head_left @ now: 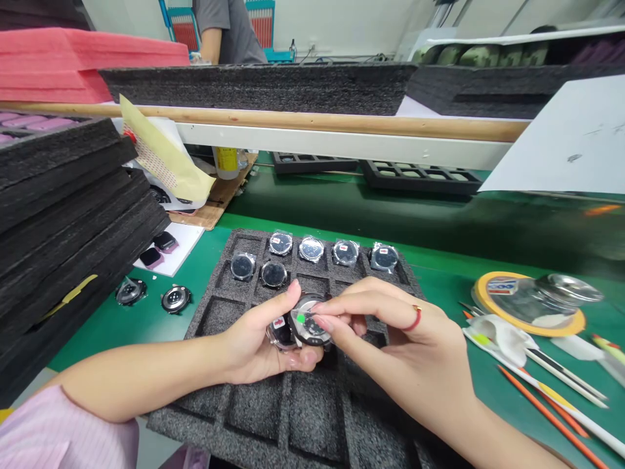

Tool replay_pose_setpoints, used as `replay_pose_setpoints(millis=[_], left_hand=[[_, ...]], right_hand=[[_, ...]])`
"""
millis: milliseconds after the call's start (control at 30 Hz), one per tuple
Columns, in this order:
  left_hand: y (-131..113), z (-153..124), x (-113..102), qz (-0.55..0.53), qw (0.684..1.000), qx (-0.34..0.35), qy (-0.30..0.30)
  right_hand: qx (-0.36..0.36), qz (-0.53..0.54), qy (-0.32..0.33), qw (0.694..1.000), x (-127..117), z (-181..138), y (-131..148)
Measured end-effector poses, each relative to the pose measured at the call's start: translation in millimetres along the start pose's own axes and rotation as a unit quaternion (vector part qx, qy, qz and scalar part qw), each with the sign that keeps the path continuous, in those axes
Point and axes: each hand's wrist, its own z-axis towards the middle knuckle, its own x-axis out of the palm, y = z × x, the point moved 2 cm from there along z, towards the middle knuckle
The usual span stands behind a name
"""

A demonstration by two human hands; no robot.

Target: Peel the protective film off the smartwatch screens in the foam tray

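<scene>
My left hand [263, 332] is closed around two round watch cases above the foam tray [254, 410]. The front watch case [308, 331] has a dark rim and a green dot on its round surface. Partly behind it, to the left, sits a second watch case [279, 333] with a red arrow label. My right hand [405, 339] has its thumb and index finger pinched together against the front watch case, near the green dot. Whatever lies between those fingertips is too small to make out. Several film-wrapped watch cases [346, 253] rest in the tray's back compartments.
Two more watch cases [176, 299] lie left of the tray, beside stacked black foam trays [58, 260]. On the right are a tape roll [530, 303] with a metal-topped jar, orange sticks [547, 417] and tweezers [566, 378]. A shelf [312, 133] crosses behind; a person [229, 32] is beyond.
</scene>
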Motion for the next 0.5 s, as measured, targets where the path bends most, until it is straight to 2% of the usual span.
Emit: replay_pose_setpoints(millis=[133,333,500], left_hand=[[0.2,-0.1,0.1,0.0,1.0,0.002,-0.009],[0.9,-1.1,-1.3,0.005,1.0,0.006,-0.003],[-2.3,0.4,4.3,0.015,0.998,0.055,0.001]], right_hand=[[-0.011,-0.036,-0.003,0.999,-1.8,1.3,0.5],[0.033,-0.035,-0.02,0.999,-6.9,3.7,-1.9],[0.045,-0.007,0.053,0.998,0.2,1.3,-1.3]])
